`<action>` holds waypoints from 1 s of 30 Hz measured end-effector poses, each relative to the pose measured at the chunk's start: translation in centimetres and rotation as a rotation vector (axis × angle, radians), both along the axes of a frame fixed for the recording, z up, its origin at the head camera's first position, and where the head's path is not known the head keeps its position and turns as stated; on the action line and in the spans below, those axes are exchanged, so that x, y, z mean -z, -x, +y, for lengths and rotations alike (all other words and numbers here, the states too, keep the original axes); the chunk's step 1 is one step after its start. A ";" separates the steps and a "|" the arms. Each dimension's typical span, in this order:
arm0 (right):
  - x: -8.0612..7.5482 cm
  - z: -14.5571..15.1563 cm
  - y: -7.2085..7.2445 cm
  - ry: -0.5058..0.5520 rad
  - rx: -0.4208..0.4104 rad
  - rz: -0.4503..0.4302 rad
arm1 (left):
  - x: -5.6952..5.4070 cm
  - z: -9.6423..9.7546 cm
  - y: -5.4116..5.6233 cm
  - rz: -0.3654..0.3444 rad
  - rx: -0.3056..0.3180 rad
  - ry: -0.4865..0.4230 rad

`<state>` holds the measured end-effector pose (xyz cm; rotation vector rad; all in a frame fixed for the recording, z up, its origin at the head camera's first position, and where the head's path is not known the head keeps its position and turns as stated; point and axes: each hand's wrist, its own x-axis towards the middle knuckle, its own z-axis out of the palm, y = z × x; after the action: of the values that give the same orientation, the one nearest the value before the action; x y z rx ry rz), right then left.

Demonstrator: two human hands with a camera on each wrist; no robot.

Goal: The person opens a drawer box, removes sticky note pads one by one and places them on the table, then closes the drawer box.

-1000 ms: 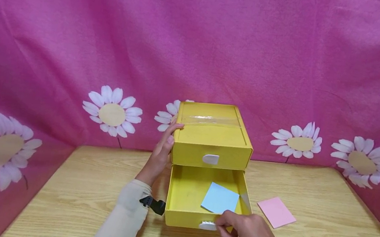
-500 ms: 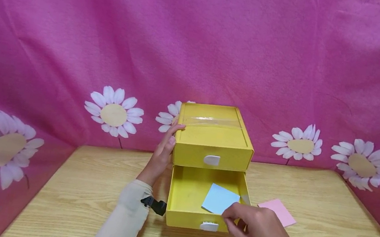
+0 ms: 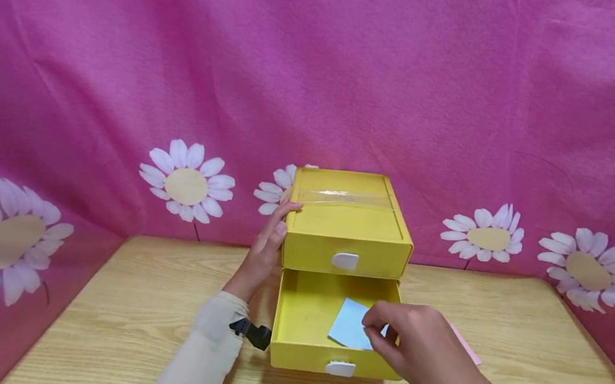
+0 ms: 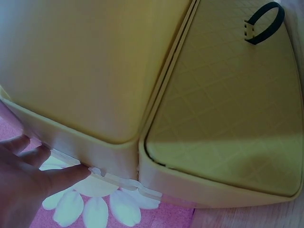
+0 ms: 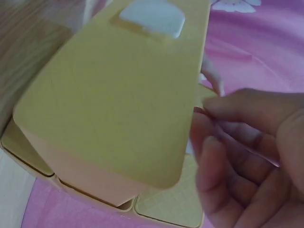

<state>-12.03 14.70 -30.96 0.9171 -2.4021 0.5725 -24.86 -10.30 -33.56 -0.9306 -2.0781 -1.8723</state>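
Observation:
A yellow two-drawer box [image 3: 347, 224] stands on the table, its lower drawer [image 3: 302, 313] pulled out and its upper one closed. My left hand [image 3: 260, 254] rests against the box's left side; in the left wrist view its fingers [image 4: 66, 178] touch the yellow wall. A pad of light blue sticky notes [image 3: 349, 324] lies inside the lower drawer, partly hidden by my right hand [image 3: 416, 342]. That hand is over the drawer's right side with loosely bent fingers, and I see nothing in them. In the right wrist view, the drawer front [image 5: 109, 95] is beside it.
A pink sticky-note pad [image 3: 467, 346] lies right of the drawer, mostly behind my right hand. White handles [image 3: 345, 261] sit on both drawer fronts. Clear tape [image 3: 342, 198] crosses the box top. A pink cloth [image 3: 241, 78] with daisies hangs around the wooden table [image 3: 148, 314].
My right hand has left the lower drawer's handle and moved up over the drawer, covering part of the blue pad and most of the pink one. My left hand stays against the box.

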 end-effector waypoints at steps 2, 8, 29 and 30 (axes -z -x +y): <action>-0.2 0.0 0.6 -0.037 -0.001 -0.047 | 0.0 0.0 0.0 -0.001 0.001 -0.004; -0.2 -0.3 2.2 -0.140 0.001 -0.226 | 0.1 0.0 0.1 -0.003 0.010 -0.011; -0.6 -1.6 4.9 -0.461 0.061 -0.521 | 2.6 0.0 2.5 0.041 0.010 -0.035; -0.6 -1.6 5.0 -0.467 0.064 -0.532 | 2.7 0.0 2.7 0.049 0.006 -0.032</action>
<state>-17.02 13.06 -30.35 0.9537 -3.1200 0.2470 -27.52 -10.28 -36.30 -0.9664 -2.0135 -1.8610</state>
